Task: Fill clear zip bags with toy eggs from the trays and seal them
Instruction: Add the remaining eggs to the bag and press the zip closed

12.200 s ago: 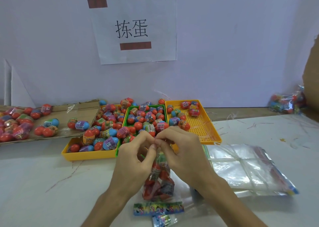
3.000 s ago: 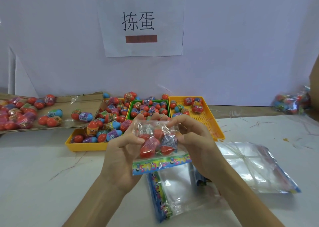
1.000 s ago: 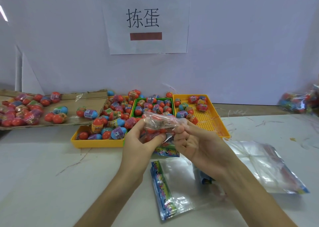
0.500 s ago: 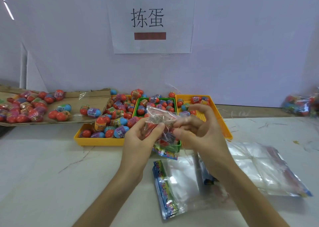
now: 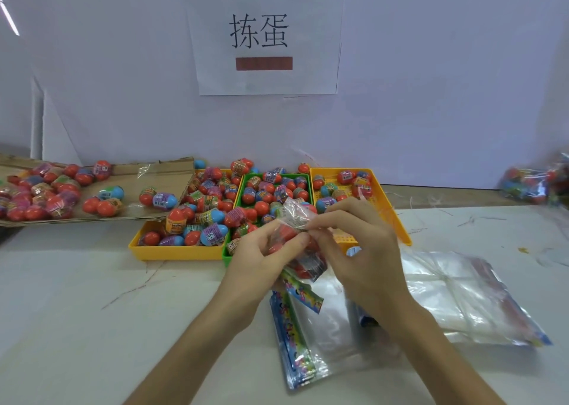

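I hold a clear zip bag [image 5: 303, 257] filled with red toy eggs above the table, in front of the trays. My left hand [image 5: 261, 260] grips its left side, thumb across the front. My right hand [image 5: 354, 250] pinches the crumpled clear end of the bag at the top. The bag's colourful printed strip hangs down below my hands. Behind it stand a left yellow tray [image 5: 172, 252], a green tray [image 5: 243, 183] and a right yellow tray [image 5: 391, 213], all holding red and blue toy eggs [image 5: 212, 217].
An empty clear zip bag [image 5: 311, 337] lies flat below my hands. A stack of clear bags [image 5: 462, 297] lies at the right. Flattened cardboard [image 5: 129, 173] with loose eggs sits at the left. Filled bags [image 5: 529, 183] rest at the far right by the wall.
Over the last seconds I have turned the filled bag from lying across, strip at the bottom, to a steeper tilt; my right hand moved from its side to pinching its top end.
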`<state>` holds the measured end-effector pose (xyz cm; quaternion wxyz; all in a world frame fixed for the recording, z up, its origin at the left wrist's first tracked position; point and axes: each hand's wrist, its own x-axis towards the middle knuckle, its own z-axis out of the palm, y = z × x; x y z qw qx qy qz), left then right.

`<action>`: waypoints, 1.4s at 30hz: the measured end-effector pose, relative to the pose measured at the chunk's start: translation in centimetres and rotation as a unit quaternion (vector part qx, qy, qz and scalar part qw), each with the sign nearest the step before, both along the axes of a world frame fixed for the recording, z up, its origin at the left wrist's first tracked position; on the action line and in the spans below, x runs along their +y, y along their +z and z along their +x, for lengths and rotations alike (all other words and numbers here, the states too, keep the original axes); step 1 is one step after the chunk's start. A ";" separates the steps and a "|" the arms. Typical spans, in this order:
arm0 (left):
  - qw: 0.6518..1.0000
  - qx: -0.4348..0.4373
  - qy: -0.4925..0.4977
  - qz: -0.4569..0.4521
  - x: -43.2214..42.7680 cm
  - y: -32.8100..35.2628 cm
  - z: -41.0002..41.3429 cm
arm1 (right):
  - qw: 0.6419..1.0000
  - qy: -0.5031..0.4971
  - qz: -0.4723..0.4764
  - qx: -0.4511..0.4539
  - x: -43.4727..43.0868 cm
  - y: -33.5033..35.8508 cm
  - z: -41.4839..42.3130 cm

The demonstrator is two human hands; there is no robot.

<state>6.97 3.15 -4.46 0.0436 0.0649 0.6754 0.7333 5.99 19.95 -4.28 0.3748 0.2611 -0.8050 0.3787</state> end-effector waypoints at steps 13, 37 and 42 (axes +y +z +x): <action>0.991 -0.099 -0.050 0.081 0.7 0.5 0.7 | 0.938 0.135 -0.265 -0.177 -0.4 0.7 0.4; 0.951 -0.157 -0.072 0.256 -0.2 1.0 0.9 | 0.967 0.181 -0.045 -0.176 1.3 1.0 0.1; 0.959 -0.155 -0.055 0.230 0.3 1.3 1.1 | 0.963 0.181 -0.017 -0.202 1.8 1.0 0.0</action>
